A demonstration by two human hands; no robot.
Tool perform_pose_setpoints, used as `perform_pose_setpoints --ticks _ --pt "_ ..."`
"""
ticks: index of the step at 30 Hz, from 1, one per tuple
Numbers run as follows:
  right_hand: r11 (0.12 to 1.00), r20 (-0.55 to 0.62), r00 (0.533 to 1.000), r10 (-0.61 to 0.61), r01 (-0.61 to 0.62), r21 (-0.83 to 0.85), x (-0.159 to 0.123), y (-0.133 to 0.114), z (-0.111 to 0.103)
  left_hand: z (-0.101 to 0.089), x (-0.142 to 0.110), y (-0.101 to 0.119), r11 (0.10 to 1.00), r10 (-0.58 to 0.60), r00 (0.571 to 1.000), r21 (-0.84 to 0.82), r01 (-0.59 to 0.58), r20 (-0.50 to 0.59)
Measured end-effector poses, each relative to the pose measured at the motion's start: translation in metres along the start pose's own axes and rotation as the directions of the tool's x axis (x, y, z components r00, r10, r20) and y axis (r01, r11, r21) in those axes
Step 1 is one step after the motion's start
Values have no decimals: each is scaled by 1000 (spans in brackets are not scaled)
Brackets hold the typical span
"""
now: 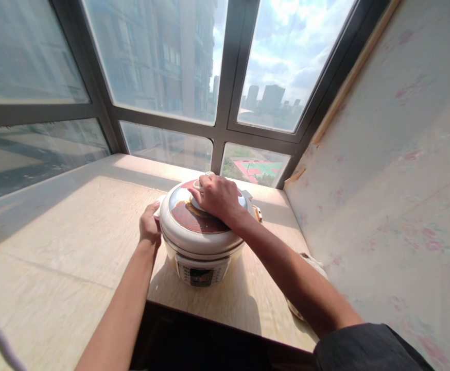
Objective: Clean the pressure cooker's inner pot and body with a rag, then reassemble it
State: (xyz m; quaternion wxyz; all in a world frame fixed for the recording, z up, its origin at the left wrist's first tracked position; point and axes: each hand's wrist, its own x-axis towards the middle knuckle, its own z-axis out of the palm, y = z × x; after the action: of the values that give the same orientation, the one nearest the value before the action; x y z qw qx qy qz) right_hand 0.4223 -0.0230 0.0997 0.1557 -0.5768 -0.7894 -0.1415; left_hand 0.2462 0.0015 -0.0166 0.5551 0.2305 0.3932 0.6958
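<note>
A round cream-coloured electric cooker [200, 268] with a control panel on its front stands on a pale wooden counter [74, 237] under the windows. Its lid [186, 216] is cream with a dark red-brown top. My right hand [215, 198] lies on top of the lid, fingers curled round the white knob in the middle. My left hand [150, 226] presses against the cooker's left side at the rim, fingers closed on its side handle.
A wall with faded floral paper [395, 180] closes the right side. Dark-framed windows [225, 77] run behind and to the left. A white object [315, 265] lies partly hidden under my right forearm. The counter's front edge has a dark notch [194, 335] below the cooker.
</note>
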Motion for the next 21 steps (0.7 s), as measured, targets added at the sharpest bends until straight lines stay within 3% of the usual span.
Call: perform_pose_setpoints --ticks 9,17,21 --pt "996 -18 996 83 -83 -22 1 -10 2 1 1 -2 1000 9 1000 -7 -9 21" --pt "977 38 977 211 -211 11 12 -23 -2 -3 4 -4 999 41 998 32 -43 46" --pt "976 67 974 215 -214 -27 17 -24 -2 -6 8 -5 997 42 999 56 -44 23"
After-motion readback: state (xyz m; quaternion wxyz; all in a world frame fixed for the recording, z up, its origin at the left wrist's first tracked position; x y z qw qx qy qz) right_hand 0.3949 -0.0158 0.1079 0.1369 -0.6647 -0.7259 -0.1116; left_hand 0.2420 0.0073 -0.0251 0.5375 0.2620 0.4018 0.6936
